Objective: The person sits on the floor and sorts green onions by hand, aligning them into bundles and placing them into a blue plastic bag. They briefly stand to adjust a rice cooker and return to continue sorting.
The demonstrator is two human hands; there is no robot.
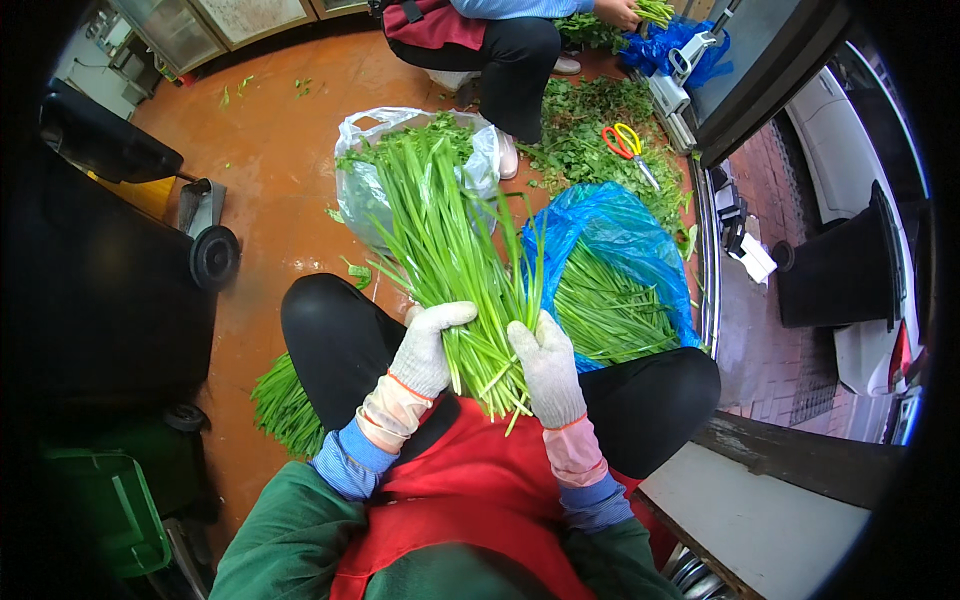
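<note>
A thick bunch of garlic chives (450, 255) lies across my left hand (431, 349), its pale stem ends towards my red apron. That hand, in a whitish knitted glove, grips the bunch from the left with the thumb on top. My right hand (549, 364), gloved alike, pinches a few blades at the bunch's right side. More chives fill an open blue plastic bag (607, 210) by my right knee. Beyond the bunch stands a translucent white plastic bag (364, 195) with leafy greens, partly hidden by the blades. Another pile of chives (285, 409) rests on the floor beside my left leg.
Red-and-yellow-handled scissors (626, 146) lie on a heap of leafy greens (592, 112) at the back right. Across from me sits a co-worker (514, 67), holding green stems. A black wheeled bin (112, 262) stands left; a door sill (705, 262) and a white-topped surface (750, 510) are at right.
</note>
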